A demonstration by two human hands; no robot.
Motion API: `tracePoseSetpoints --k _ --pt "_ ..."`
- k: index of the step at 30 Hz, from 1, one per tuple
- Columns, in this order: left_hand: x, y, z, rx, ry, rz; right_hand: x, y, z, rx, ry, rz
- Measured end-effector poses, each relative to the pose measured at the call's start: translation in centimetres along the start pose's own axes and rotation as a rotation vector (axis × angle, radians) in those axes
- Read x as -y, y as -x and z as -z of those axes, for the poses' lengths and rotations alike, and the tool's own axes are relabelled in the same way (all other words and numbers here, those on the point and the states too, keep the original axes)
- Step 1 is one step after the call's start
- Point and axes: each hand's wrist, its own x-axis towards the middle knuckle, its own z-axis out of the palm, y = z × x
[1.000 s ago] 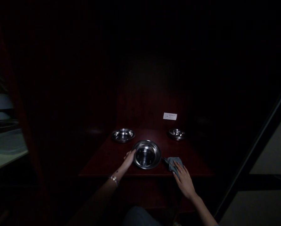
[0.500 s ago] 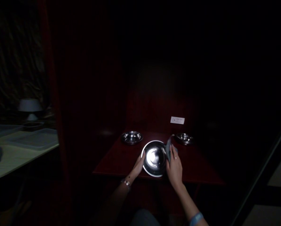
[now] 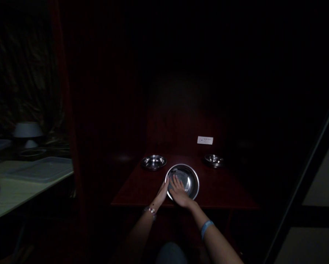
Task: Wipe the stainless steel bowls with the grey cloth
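Observation:
A large steel bowl (image 3: 190, 179) sits near the front edge of a dark red table (image 3: 222, 192). My left hand (image 3: 162, 192) grips the bowl's left rim. Inside the bowl, my right hand (image 3: 179, 191) lies with fingers spread flat, pressing a grey cloth (image 3: 178, 177) against the metal. A bracelet circles my left wrist and a blue band my right forearm.
Two smaller steel bowls stand further back, one at the left (image 3: 154, 161) and one at the right (image 3: 214, 160). A white socket plate (image 3: 205, 140) is on the dark back wall. A pale table (image 3: 21, 183) with a tray and a lamp stands at the left.
My right hand lifted the grey cloth from the table right of the bowl, brought it over the rim, and now presses it inside the bowl. The left hand stayed on the rim.

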Motion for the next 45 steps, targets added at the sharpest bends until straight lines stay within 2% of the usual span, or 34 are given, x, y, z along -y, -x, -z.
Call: tracePoseSetpoints --k 3,6,9,11,15,17,19,21,24,28,30,33,36,39,42,45 --pt "-0.4 0.3 0.3 -0.04 0.033 0.063 0.7 1.2 0.4 0.139 -0.106 0.07" --pt "-1.2 1.2 0.3 -0.055 0.065 0.019 0.1 3.5 1.9 0.261 -0.153 0.098" --pt "-1.7 1.9 0.1 -0.047 0.052 -0.042 -1.5 5.9 4.2 0.337 -0.024 0.064" --pt "-1.8 2.2 -0.1 -0.018 0.035 -0.066 -2.7 6.8 5.9 0.366 0.086 0.099" --pt "-1.8 2.1 -0.3 0.007 0.013 -0.088 -4.9 6.2 8.9 0.427 0.363 0.116" --pt "-1.9 1.9 -0.2 0.023 0.007 -0.087 -5.6 5.0 9.8 0.422 0.488 0.084" --pt "-1.9 1.8 -0.1 0.042 0.004 -0.072 -6.0 3.6 10.3 0.345 0.551 0.098" --pt "-1.9 1.6 0.0 0.059 0.007 -0.049 -6.0 2.3 10.5 0.224 0.535 0.171" --pt "-1.6 1.2 0.0 0.09 0.041 0.004 -5.1 0.5 10.5 0.095 0.424 0.365" --pt "-0.9 0.8 0.0 0.086 0.104 0.016 -3.5 -1.1 11.0 0.13 0.299 0.58" --pt "-1.0 0.9 0.0 0.087 0.106 -0.006 -3.4 -1.4 11.7 0.159 0.262 0.577" --pt "-1.6 1.5 -0.2 0.104 0.073 -0.019 -4.5 -0.9 12.5 0.183 0.261 0.496" --pt "-2.5 2.3 -0.3 0.104 0.038 -0.032 -6.3 0.5 12.3 0.172 0.345 0.413" --pt "-3.1 2.9 -0.5 0.066 0.024 -0.073 -7.5 2.2 10.7 0.126 0.413 0.336" --pt "-3.2 3.0 -0.7 0.018 0.016 -0.089 -7.6 4.0 8.4 0.073 0.405 0.237" --pt "-3.0 2.9 -0.8 -0.021 0.019 -0.094 -6.6 5.7 6.3 0.053 0.339 0.138"
